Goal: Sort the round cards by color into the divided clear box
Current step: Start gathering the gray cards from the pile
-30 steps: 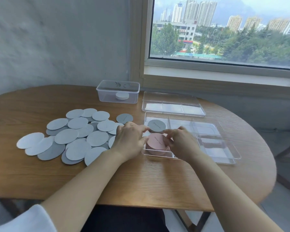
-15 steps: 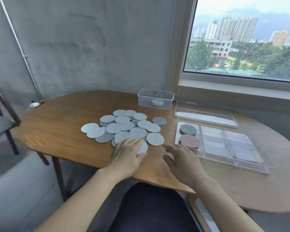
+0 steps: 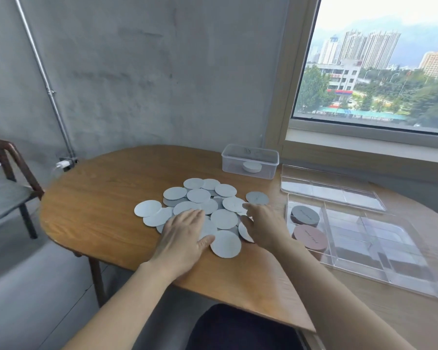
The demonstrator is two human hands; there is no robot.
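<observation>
A heap of round cards (image 3: 199, 195), pale sides up with a few grey ones, lies spread on the wooden table (image 3: 99, 205). My left hand (image 3: 185, 233) rests flat on the heap's near left part, fingers apart. My right hand (image 3: 266, 223) lies on the heap's right edge, fingers spread over the cards. To the right stands the divided clear box (image 3: 379, 246); its far-left compartment holds a dark grey stack (image 3: 305, 215) and the one nearer me a pink stack (image 3: 310, 237). The other compartments hold nothing.
A clear lid (image 3: 331, 190) lies behind the box. A small lidded tub (image 3: 249, 161) with a white disc inside stands at the back by the window sill. A chair (image 3: 8, 188) stands to the left of the table. The table's near edge runs close under my forearms.
Both hands have left the pink stack in the box and moved left onto the card heap. The view has swung left and pulled back.
</observation>
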